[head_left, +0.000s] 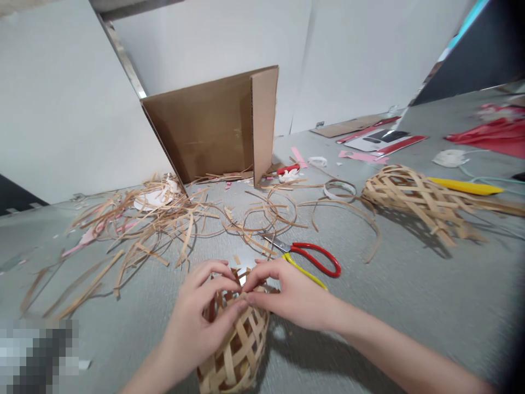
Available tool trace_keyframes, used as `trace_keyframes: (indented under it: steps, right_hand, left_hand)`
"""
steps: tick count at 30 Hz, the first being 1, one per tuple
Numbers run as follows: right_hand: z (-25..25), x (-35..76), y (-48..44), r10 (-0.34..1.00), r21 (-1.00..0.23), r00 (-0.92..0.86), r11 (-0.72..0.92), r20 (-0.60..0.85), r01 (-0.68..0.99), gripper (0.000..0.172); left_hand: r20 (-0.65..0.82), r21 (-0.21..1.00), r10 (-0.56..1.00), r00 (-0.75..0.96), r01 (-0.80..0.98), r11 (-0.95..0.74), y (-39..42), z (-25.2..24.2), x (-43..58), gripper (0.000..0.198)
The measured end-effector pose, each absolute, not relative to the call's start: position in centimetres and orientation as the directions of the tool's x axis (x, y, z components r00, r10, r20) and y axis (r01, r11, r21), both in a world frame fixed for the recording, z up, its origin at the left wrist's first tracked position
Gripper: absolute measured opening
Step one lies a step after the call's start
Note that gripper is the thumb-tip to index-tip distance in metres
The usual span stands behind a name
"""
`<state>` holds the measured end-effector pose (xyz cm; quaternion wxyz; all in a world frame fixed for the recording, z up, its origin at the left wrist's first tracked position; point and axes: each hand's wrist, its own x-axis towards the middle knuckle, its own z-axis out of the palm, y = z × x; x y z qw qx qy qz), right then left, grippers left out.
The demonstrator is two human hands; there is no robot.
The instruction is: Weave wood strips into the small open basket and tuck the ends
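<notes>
A woven basket (238, 347) is held at the near side of the counter (410, 323). Its upper edge is pinched by the left hand (192, 317) and right hand (291, 295), with the fingers curled inward over the strips (241, 298). If the pinch is relaxed, the strips could spring loose. The scissors (305, 258) lie just beside the basket, where the blades could snag the weave. No legible writing is seen.
</notes>
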<state>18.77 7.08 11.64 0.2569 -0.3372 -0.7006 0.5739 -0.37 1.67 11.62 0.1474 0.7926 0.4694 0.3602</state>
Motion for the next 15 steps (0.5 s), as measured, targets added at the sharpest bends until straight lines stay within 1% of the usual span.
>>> trace_keyframes:
  steps: [2, 4, 12, 15]
  right_hand:
    - [11.68, 18.67, 6.99, 0.776, -0.977, -0.629, 0.098, -0.043, 0.188, 0.012]
    - [11.68, 18.6, 6.94, 0.783, -0.976, -0.62, 0.088, -0.055, 0.198, 0.011]
    - [11.7, 18.71, 7.16, 0.767, -0.975, -0.633, 0.049, -0.102, 0.217, 0.009]
    - [11.67, 18.7, 7.2, 0.759, -0.978, -0.642, 0.04, -0.104, 0.206, 0.009]
  left_hand:
    - [0.502, 0.542, 0.815, 0.288, 0.629, -0.557, 1.73, 11.52, -0.2, 0.009]
    - [0.541, 0.52, 0.791, 0.287, 0.624, -0.583, 1.8, 11.64, -0.13, 0.011]
    - [0.605, 0.458, 0.733, 0.311, 0.618, -0.639, 1.98, 12.28, -0.24, 0.01]
    - [0.588, 0.479, 0.748, 0.308, 0.613, -0.628, 1.99, 12.3, -0.26, 0.01]
